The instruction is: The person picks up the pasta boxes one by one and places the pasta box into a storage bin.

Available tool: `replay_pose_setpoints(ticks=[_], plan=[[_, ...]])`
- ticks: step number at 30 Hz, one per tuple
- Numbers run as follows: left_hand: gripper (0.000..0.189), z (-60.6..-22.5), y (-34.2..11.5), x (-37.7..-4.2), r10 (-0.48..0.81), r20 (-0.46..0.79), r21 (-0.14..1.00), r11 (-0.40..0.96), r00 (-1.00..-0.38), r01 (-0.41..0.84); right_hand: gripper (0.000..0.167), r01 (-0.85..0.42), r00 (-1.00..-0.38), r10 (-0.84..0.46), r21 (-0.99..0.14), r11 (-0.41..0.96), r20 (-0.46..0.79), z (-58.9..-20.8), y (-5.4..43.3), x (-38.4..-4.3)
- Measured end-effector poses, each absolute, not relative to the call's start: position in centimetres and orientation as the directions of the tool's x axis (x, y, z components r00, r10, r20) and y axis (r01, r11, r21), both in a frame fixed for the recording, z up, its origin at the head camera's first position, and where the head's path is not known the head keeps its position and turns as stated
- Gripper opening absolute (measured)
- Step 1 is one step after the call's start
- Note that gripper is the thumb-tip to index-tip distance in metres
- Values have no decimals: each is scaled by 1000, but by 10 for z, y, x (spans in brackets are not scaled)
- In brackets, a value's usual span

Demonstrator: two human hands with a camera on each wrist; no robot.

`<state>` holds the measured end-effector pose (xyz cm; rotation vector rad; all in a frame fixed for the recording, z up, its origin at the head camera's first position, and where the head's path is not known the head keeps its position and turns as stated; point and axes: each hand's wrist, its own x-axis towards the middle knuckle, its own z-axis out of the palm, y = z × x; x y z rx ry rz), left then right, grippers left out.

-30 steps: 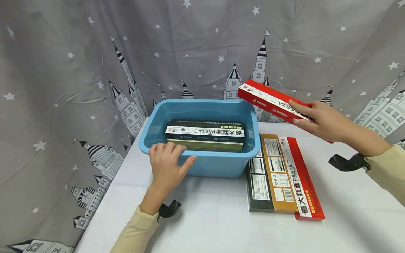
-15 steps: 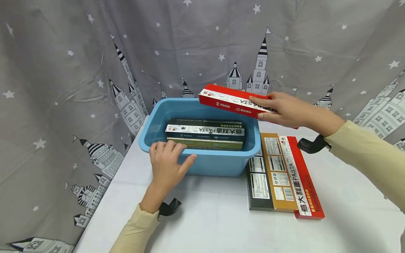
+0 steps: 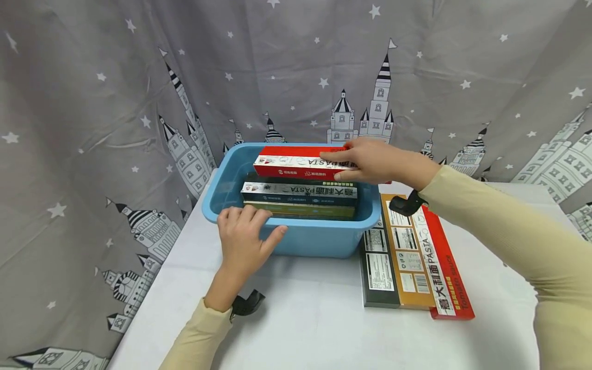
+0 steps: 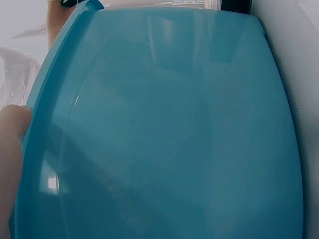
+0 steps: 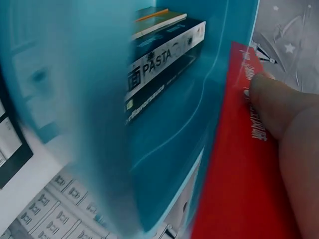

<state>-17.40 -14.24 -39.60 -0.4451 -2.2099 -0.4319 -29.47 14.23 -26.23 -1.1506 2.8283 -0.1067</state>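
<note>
My right hand grips a red pasta box by its right end, thumb on the near side. This box is held level over the back part of a blue plastic tub. Inside the tub lie a dark pasta box with a white label strip and an olive-green box in front of it. The right wrist view shows the red box beside the tub's inner wall. With its fingers hooked over the front rim, my left hand holds the tub; its thumb shows at the rim.
Right of the tub, several flat boxes lie side by side on the white table: a black one, an orange-brown one and a red tomato-sauce pasta box. A grey castle-print curtain hangs behind.
My right hand has carried the red pasta box leftward and down, from right of the tub to over its opening, and levelled it. My left hand has stayed on the rim.
</note>
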Motion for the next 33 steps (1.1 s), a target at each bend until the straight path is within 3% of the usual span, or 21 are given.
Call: replay_pose_setpoints(ticks=[15,33], plan=[[74,-395,-143,-174,166,785,159,877,-596,454,60,-715,-684,-711,-41,698,-163,-265,96,-312],[74,-395,-143,-174,174,773,161,876,-610,455,59,-713,-682,-706,-42,700,-192,-277,68,-323]])
